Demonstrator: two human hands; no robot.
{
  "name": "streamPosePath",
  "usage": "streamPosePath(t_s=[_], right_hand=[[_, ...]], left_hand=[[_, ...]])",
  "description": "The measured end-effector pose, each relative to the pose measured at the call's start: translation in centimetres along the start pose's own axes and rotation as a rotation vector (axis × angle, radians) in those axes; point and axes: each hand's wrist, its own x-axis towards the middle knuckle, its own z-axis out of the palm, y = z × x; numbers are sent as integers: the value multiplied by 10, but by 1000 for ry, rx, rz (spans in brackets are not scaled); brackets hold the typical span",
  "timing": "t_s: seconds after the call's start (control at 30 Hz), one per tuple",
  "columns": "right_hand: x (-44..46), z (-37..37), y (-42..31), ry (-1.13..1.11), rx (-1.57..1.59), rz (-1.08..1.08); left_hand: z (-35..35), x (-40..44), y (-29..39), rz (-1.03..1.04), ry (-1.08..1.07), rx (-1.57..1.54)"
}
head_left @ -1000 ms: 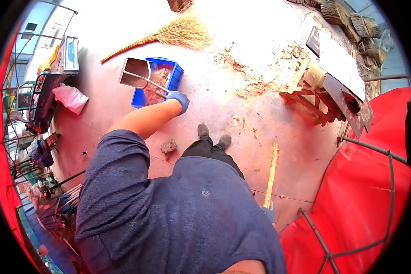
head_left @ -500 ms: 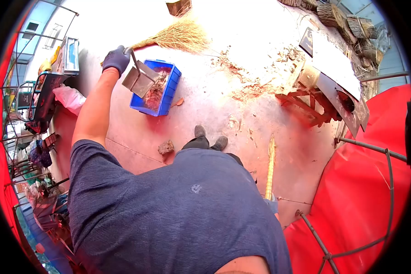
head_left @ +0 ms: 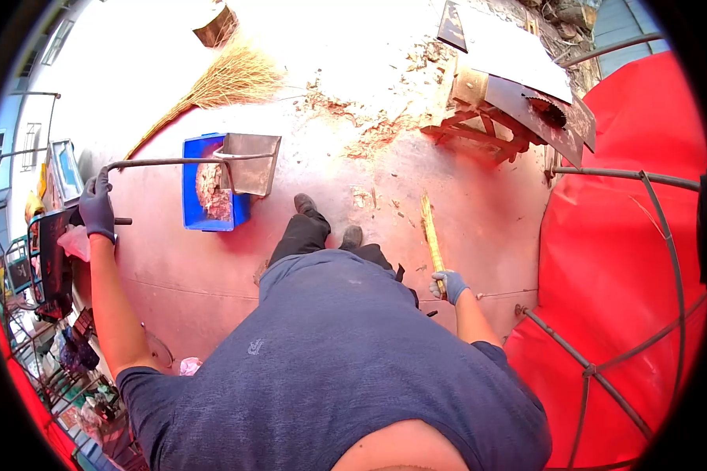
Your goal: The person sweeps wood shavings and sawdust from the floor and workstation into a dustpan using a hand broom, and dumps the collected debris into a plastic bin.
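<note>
My left hand (head_left: 96,206), in a dark glove, is closed around the long metal handle of a dustpan (head_left: 255,166). The dustpan's pan hangs over the right edge of a blue plastic crate (head_left: 191,188). Pale chips and reddish debris (head_left: 214,195) lie inside the crate. In a grey glove, my right hand (head_left: 448,286) grips the lower end of a slim yellow stick (head_left: 431,235) with a ragged tip, which points away from me. Whether it is part of a broom I cannot tell.
A straw broom (head_left: 232,77) lies beyond the crate, near a wood block (head_left: 214,27). Wood chips (head_left: 369,129) are strewn on the floor. At the right stands a saw table with a toothed blade (head_left: 543,111). Red sheeting (head_left: 620,228) and metal poles (head_left: 628,179) border the right side.
My left hand has moved left and nearer, swinging the dustpan to the crate's right side. My right hand has come into fuller view with the yellow stick. The camera view has shifted.
</note>
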Motion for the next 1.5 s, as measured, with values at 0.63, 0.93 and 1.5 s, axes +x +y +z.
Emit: streamPosePath(t_s=[0.63, 0.93, 1.5], right_hand=[[5, 295, -218, 37, -423, -281], [42, 460, -284, -393, -196, -351], [548, 208, -531, 271, -1045, -540]], left_hand=[[336, 99, 58, 124, -952, 82], [365, 50, 132, 323, -830, -6], [692, -152, 119, -1106, -726, -1097]])
